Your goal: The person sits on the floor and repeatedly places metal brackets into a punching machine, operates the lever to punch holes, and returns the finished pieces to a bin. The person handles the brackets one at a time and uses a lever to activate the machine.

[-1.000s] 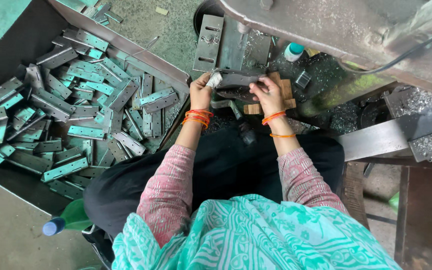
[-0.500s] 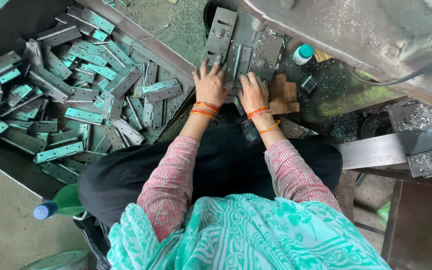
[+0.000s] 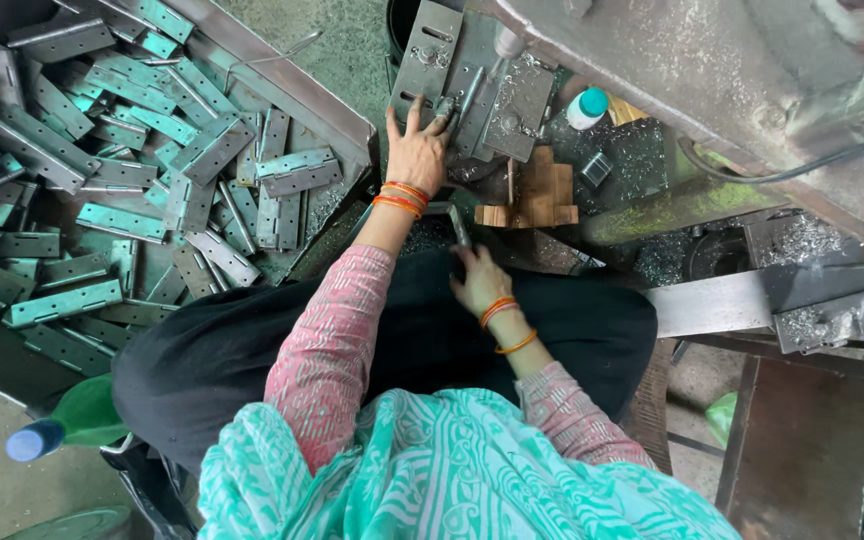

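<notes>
My left hand reaches forward with fingers spread and presses on the grey metal plates lying under the machine. My right hand is drawn back over my lap and grips a narrow metal hinge piece that sticks up from it. Both wrists wear orange bangles. A small stack of wooden blocks lies just right of the left hand.
A big tray at the left is piled with several grey and teal metal hinges. A white bottle with a teal cap stands by the plates. A heavy machine body fills the upper right. A green bottle lies at the lower left.
My right hand has pulled back from the plates to my lap and now holds a hinge piece. My left hand has slid further forward onto the plates.
</notes>
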